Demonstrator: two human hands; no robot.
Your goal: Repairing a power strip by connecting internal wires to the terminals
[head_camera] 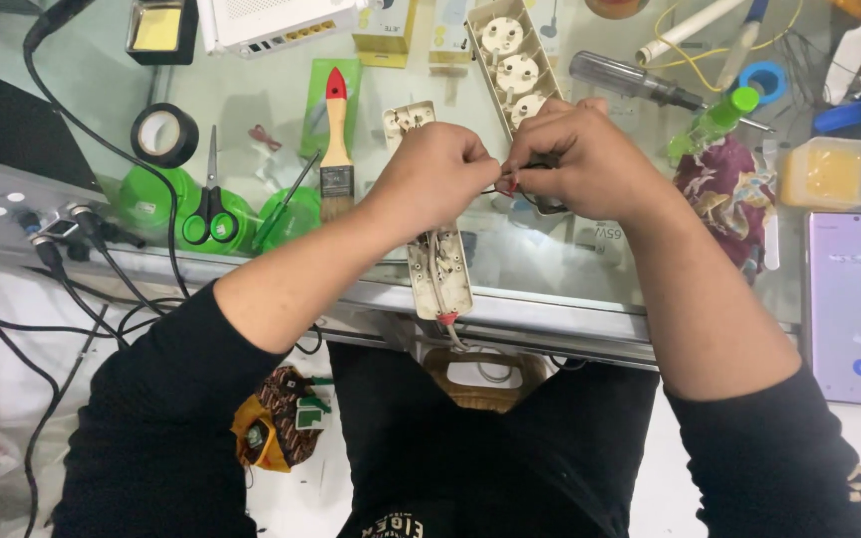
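Head view: your left hand (430, 169) and right hand (580, 159) meet over the glass table (251, 120), knuckles nearly touching. Both are clenched in a pinch on a thin wire (505, 186) running between them; a red bit shows at the right fingertips. How the wire ends is hidden by your fingers.

Directly beneath the hands lies an opened power strip base (440, 274), long and cream-coloured, its inner wiring exposed, its near end overhanging the table's metal edge. Its socket cover (515, 65), with three round outlets, lies apart, farther up the table, just beyond your right hand.

Left of the base: a paintbrush (336, 139) with a red tip, green-handled scissors (209, 214), and a black tape roll (163, 134). Right of your right hand: a screwdriver (640, 85), a green bottle (715, 122), a patterned cloth (724, 199), a yellow-filled container (829, 171), and a lit phone (857, 304) at the table's right edge. Black cables (82, 289) hang off the left side.
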